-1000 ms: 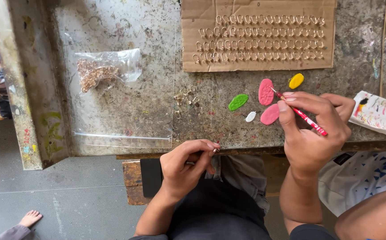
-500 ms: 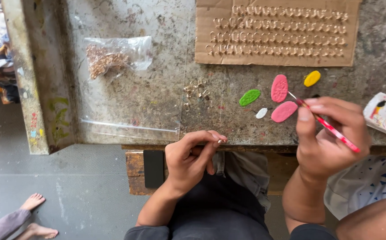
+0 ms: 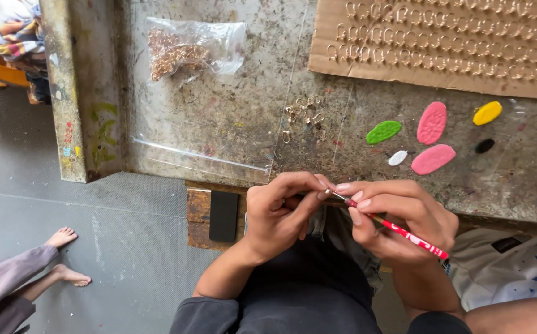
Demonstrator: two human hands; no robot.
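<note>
My right hand (image 3: 398, 216) grips a thin red paintbrush (image 3: 404, 232) like a pen, its tip pointing left. The tip meets a tiny item pinched in the fingertips of my left hand (image 3: 281, 210); the item is too small to make out. Both hands are together just in front of the worktable's near edge, above my lap. On the stained table (image 3: 231, 124) beyond them lie blobs of paint: green (image 3: 383, 132), two pink (image 3: 432, 122), yellow (image 3: 487, 113), white (image 3: 397, 158) and black (image 3: 484, 146).
A brown cardboard sheet (image 3: 442, 55) with rows of small metal loops lies at the table's back right. A clear plastic bag (image 3: 185, 49) of small metal pieces lies back left, loose loops (image 3: 302, 111) near the middle. Another person's bare feet (image 3: 64, 253) rest on the grey floor at left.
My right hand has drawn the brush back from the pink paint blobs to my left hand at the table's edge. The view has shifted right and closer.
</note>
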